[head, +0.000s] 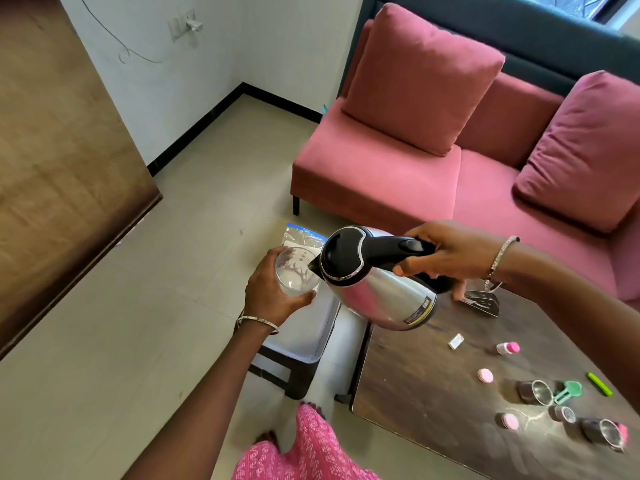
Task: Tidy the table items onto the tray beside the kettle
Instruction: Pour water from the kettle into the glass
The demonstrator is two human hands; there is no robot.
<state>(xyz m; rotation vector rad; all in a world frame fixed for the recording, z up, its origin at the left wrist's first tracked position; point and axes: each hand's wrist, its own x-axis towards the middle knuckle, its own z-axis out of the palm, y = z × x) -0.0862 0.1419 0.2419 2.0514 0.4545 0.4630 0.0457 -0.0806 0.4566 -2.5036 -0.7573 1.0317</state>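
My right hand [446, 252] grips the black handle of a steel kettle [377, 296], which is tilted with its spout toward a clear glass [294, 271]. My left hand [270, 292] holds that glass from the left, above a white tray [311, 337] on a dark stool. On the dark wooden table [415, 375] lie pink caps [485, 375], a small pink-topped bottle [507, 348], a white packet [456, 341], several small glasses [535, 392], a green clip [568, 391] and a green marker [600, 383].
A pink sofa [433, 174] with cushions stands behind the table. A zip bag [301, 239] lies beyond the glass. A silver kettle base [483, 301] sits at the table's far edge. A wooden panel [62, 150] fills the left. Tiled floor lies below.
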